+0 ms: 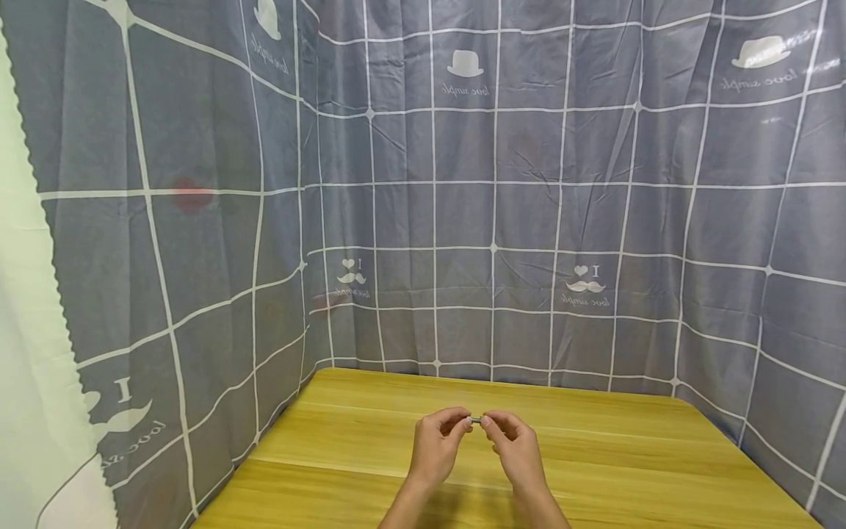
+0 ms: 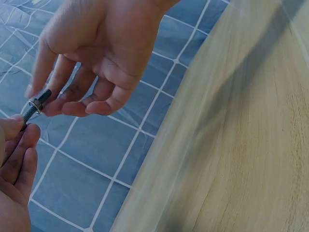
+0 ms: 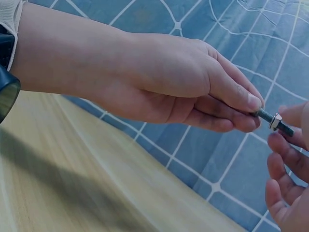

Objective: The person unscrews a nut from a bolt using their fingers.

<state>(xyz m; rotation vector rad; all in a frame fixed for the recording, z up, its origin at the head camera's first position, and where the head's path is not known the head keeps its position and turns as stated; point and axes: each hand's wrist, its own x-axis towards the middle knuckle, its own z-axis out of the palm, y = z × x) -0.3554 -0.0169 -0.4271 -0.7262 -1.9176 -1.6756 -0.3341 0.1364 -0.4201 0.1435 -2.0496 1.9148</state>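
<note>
A small dark metal bolt (image 1: 476,420) is held level between the two hands, above the table. My right hand (image 1: 518,450) pinches its head end between thumb and fingers; the head itself is mostly hidden by the fingertips. Partway along the thread sits a shiny nut (image 3: 275,122), with a thin ring against it in the left wrist view. My left hand (image 1: 435,450) has its thumb and index fingertip on either side of the nut and the bolt's free end. Its other fingers are loosely bent in the left wrist view.
The yellow wood-grain table (image 1: 357,448) lies under both hands. A grey curtain (image 1: 463,220) with white grid lines surrounds it at the back and sides. Pale cloth (image 1: 40,330) hangs at the far left. A dark device on a band (image 3: 7,92) sits on the right wrist.
</note>
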